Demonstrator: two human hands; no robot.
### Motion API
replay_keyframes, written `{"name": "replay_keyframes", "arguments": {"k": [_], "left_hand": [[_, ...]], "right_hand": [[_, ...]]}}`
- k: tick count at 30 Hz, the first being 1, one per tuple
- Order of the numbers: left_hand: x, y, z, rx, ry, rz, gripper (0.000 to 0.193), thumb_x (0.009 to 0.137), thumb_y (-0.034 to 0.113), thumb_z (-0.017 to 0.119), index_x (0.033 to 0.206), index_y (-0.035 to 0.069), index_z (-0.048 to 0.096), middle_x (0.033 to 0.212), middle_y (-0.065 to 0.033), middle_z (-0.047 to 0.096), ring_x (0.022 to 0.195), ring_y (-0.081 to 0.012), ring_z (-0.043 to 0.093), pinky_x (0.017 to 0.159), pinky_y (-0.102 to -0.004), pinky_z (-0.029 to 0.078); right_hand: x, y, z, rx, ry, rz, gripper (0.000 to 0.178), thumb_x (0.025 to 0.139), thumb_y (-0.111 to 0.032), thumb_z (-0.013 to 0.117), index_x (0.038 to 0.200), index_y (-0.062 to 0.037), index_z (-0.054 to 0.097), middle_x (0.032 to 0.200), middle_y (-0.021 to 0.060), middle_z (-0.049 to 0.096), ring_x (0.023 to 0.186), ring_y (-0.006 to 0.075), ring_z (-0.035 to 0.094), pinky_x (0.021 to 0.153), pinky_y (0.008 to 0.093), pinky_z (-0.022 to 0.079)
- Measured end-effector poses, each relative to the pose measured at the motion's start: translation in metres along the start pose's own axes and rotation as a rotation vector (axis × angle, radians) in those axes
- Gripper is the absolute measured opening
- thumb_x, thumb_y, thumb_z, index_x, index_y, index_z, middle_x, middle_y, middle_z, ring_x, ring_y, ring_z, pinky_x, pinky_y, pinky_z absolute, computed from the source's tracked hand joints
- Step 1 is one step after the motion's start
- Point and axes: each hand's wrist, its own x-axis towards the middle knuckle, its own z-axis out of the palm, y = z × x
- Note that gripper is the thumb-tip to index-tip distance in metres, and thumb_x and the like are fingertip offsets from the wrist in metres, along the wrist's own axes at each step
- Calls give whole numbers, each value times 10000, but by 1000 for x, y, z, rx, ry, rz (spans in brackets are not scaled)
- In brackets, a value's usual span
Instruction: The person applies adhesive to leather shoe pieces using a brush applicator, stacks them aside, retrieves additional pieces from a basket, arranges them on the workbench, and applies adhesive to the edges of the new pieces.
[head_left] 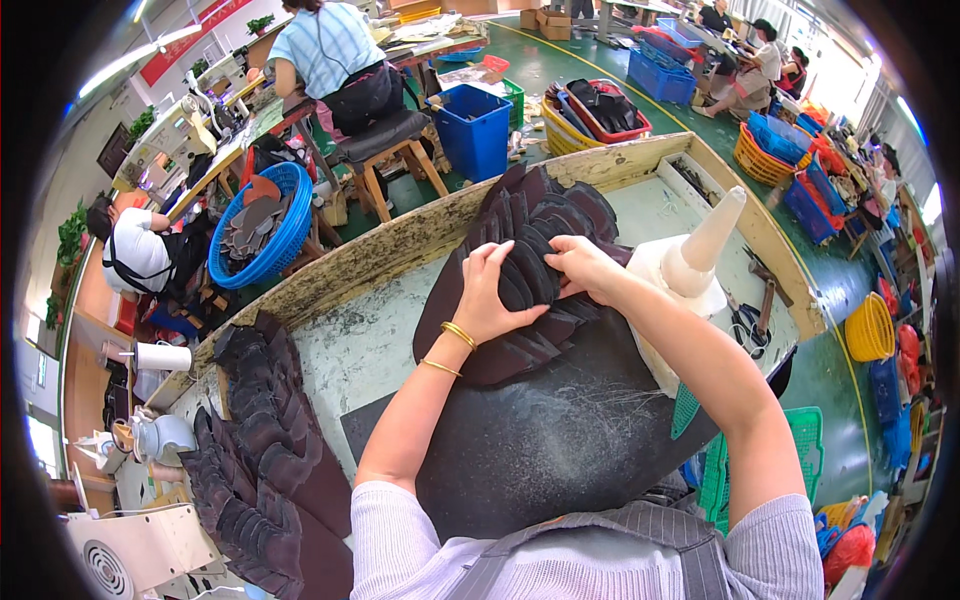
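Observation:
A pile of dark brown and black cut leather pieces point(470, 345) lies overlapping on the bench in front of me. My left hand point(487, 292), two gold bangles on its wrist, grips the left side of a small stack of rounded black leather pieces point(527, 272). From the right, my right hand point(583, 267) closes on the far edge of that stack, thumb underneath. Nearer to me, a scuffed black mat point(540, 430) covers the bench. To my left stretches a long row of similar overlapping dark pieces point(275, 440).
Right of the pile stands a cream cone-shaped post point(700, 240) on a block. Scissors point(748, 325) and a hammer point(767, 305) lie beyond it. A raised wooden rim point(400, 235) edges the bench. A blue basket point(265, 225) and seated people are behind it; a sewing machine point(145, 545) is lower left.

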Motion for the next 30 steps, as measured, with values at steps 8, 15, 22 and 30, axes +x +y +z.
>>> {"name": "replay_keyframes", "arguments": {"k": [8, 15, 22, 30], "left_hand": [[1, -6, -1, -99, 61, 44, 739, 515, 296, 850, 1147, 126, 507, 1221, -161, 389, 1149, -341, 388, 983, -437, 330], [-1, -16, 0, -197, 95, -21, 698, 530, 261, 861, 1040, 95, 414, 1195, -139, 392, 1175, -288, 396, 1017, -389, 319], [1, -6, -4, -153, 53, -49, 655, 534, 252, 844, 1006, 76, 425, 1088, -133, 419, 1078, -285, 426, 962, -368, 362], [-6, -15, -11, -4, 176, -98, 672, 513, 302, 841, 975, 42, 428, 984, -148, 396, 924, -285, 423, 834, -359, 398]], "right_hand": [[-2, -6, 9, 27, -79, -50, 232, 852, -83, 596, 1041, 46, 557, 894, 107, 600, 780, 159, 618, 590, 305, 559], [10, 6, 16, -285, 83, -152, 502, 759, -137, 712, 1160, 100, 522, 997, 167, 597, 823, 224, 649, 554, 327, 586], [9, -10, 23, -395, 113, -95, 448, 849, -275, 593, 1112, 87, 560, 1012, 188, 616, 786, 250, 671, 537, 314, 580], [8, 10, 16, -204, 78, -106, 209, 873, -158, 586, 942, 38, 562, 858, 77, 576, 731, 144, 587, 497, 290, 566]]}}
